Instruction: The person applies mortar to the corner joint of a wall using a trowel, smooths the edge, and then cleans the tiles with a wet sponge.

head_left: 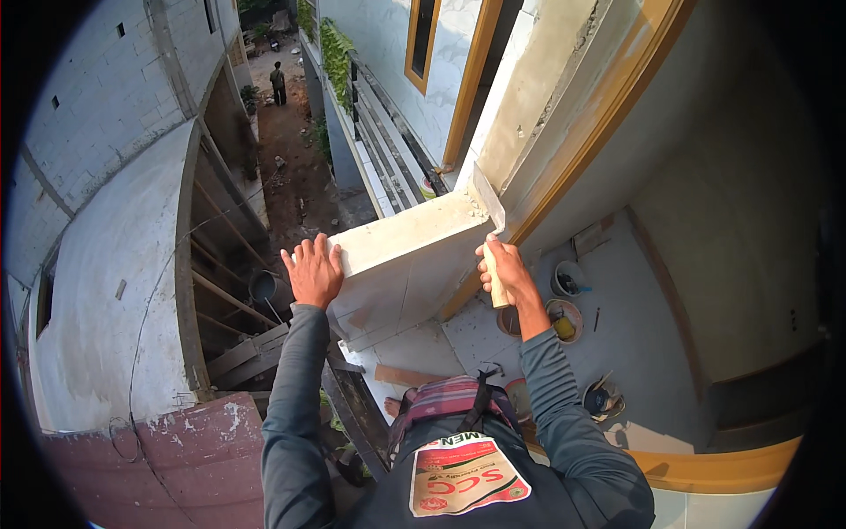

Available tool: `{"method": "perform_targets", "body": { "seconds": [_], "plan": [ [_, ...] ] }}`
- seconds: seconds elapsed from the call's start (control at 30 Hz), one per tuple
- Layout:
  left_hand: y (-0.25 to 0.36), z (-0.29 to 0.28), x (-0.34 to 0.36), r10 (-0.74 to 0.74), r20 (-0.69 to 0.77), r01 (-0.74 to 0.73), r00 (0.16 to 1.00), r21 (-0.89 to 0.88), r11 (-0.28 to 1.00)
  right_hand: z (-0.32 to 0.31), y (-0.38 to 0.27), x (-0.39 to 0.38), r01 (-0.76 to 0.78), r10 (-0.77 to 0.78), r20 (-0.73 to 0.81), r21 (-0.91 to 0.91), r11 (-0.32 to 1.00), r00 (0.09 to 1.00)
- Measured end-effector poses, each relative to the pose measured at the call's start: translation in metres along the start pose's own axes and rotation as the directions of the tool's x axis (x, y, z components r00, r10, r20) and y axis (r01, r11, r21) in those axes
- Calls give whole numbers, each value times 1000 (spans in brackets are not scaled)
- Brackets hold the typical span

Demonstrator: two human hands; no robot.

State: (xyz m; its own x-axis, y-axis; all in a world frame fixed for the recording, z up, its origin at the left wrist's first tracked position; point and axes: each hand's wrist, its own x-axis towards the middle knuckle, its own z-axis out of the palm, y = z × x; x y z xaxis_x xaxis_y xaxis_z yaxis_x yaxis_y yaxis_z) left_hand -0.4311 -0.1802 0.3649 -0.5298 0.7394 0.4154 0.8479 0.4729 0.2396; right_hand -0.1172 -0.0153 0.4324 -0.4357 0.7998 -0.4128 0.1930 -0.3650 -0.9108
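Observation:
A low block wall (407, 231) with a pale, flat top juts out in front of me. My left hand (315, 271) lies over its outer left end, fingers spread, holding nothing. In my right hand (513, 271) is a trowel (487, 199), gripped by its light wooden handle. The trowel's blade stands on edge at the inner end of the wall top, close against the plastered door jamb (539, 88). Small crumbs of mortar (477, 210) lie beside the blade. Whether the blade touches the jamb, I cannot tell.
Below right, buckets (564, 279) and a basin with a yellow thing (567, 323) stand on the tiled floor (634, 309). An ochre frame (608, 115) runs up the right. Left of the wall is a drop with wooden planks (251, 357); a person (278, 84) stands far below.

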Motion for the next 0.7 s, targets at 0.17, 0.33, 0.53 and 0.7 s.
{"method": "perform_targets", "body": {
  "seconds": [0.17,0.33,0.53,0.7],
  "plan": [
    [0,-6,2,-13,-6,13,1000,-14,1000,-3,11,8,-1,1,-10,-19,1000,1000],
    [-4,-4,0,-23,-10,23,1000,10,1000,20,21,21,-5,0,-61,-82,997,998],
    [2,-7,1,-26,19,26,999,-9,1000,11,9,23,61,-62,-50,-36,998,997],
    [1,-5,-2,-30,11,31,999,-15,999,12,10,23,-30,30,-1,-69,997,1000]
  ]
}}
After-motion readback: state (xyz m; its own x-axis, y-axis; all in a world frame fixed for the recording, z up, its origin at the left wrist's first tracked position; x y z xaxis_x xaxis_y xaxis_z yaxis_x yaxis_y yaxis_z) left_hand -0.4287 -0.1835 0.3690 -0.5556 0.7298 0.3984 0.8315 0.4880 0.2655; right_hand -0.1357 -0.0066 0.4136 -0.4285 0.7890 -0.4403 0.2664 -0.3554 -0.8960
